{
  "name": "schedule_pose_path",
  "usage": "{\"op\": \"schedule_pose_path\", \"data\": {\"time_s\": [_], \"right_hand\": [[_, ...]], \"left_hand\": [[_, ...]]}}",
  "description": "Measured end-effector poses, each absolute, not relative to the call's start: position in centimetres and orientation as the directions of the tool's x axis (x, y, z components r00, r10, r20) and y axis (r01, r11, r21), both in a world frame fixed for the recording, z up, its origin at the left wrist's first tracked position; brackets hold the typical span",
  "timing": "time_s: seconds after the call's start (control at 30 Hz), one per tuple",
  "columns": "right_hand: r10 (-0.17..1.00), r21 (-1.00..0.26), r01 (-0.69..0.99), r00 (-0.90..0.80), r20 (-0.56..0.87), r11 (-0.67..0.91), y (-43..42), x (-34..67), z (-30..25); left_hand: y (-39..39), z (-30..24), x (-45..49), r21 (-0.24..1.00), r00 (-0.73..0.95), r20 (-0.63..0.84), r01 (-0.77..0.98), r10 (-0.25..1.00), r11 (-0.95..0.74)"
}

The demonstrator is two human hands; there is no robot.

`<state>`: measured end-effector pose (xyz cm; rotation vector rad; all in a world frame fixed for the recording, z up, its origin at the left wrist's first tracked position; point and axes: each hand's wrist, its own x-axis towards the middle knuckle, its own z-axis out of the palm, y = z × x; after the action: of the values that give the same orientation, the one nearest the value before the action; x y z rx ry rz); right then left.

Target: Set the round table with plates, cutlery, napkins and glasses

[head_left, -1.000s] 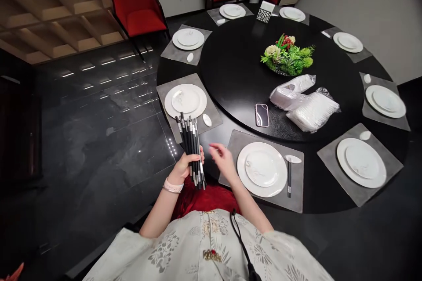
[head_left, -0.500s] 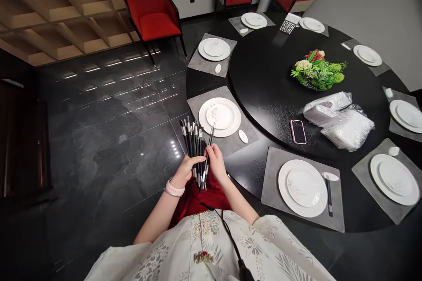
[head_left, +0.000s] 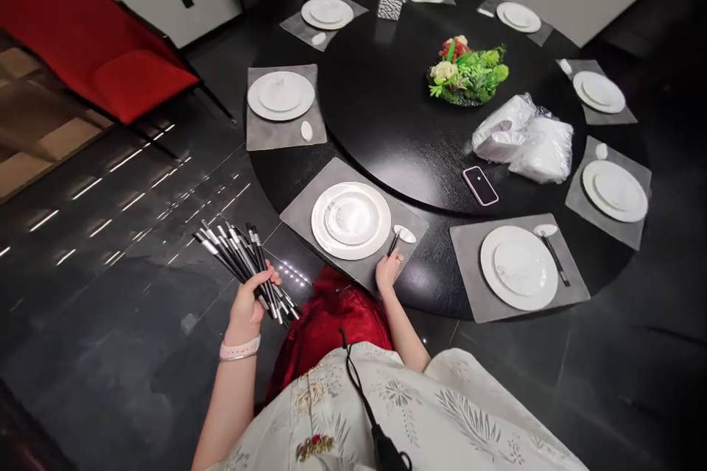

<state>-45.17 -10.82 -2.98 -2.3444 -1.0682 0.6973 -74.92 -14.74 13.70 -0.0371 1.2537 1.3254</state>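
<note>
My left hand (head_left: 247, 303) is closed round a fanned bundle of several black chopsticks (head_left: 238, 260), held off the table's edge over the dark floor. My right hand (head_left: 389, 270) rests on the nearest grey placemat (head_left: 301, 212), fingers pinched on a pair of black chopsticks (head_left: 394, 241) whose tips lie against a small white chopstick rest (head_left: 405, 234). A white plate (head_left: 351, 219) sits just left of that rest. One place to the right, another white plate (head_left: 518, 267) has chopsticks (head_left: 554, 257) laid beside it on a rest.
The round black table has a raised black turntable (head_left: 398, 118) carrying a flower arrangement (head_left: 467, 73), clear plastic bags (head_left: 524, 140) and a phone (head_left: 480, 185). Several more place settings ring the rim. Red chairs (head_left: 110, 59) stand at the left and far side.
My right hand drew a pair of chopsticks out of the bundle and brought it down onto the near placemat beside the rest. My left hand swung the bundle out leftward. The view shifted along the table.
</note>
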Motion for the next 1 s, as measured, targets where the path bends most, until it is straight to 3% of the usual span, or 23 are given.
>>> {"op": "schedule_pose_path", "data": {"time_s": [0.23, 0.53, 0.73, 1.0], "right_hand": [[0.716, -0.402, 0.617, 0.678, -0.166, -0.677, -12.0, -47.6, -2.9], [0.537, -0.417, 0.431, 0.824, -0.179, -0.8, -11.6, -50.2, -3.0], [0.463, -0.432, 0.359, 0.872, -0.161, -0.827, -11.1, -50.8, -3.1], [0.397, -0.457, 0.298, 0.908, -0.136, -0.838, -10.6, -51.1, -2.4]], "left_hand": [[-9.7, 14.3, -79.2, 0.598, -0.156, -0.678, -0.685, 0.718, 0.416], [-4.0, 13.5, -81.9, 0.524, 0.054, -0.728, -0.599, 0.683, 0.606], [-1.5, 13.8, -84.3, 0.582, 0.046, -0.729, -0.484, 0.683, 0.654], [-0.2, 13.6, -86.2, 0.561, 0.114, -0.722, -0.479, 0.682, 0.675]]}}
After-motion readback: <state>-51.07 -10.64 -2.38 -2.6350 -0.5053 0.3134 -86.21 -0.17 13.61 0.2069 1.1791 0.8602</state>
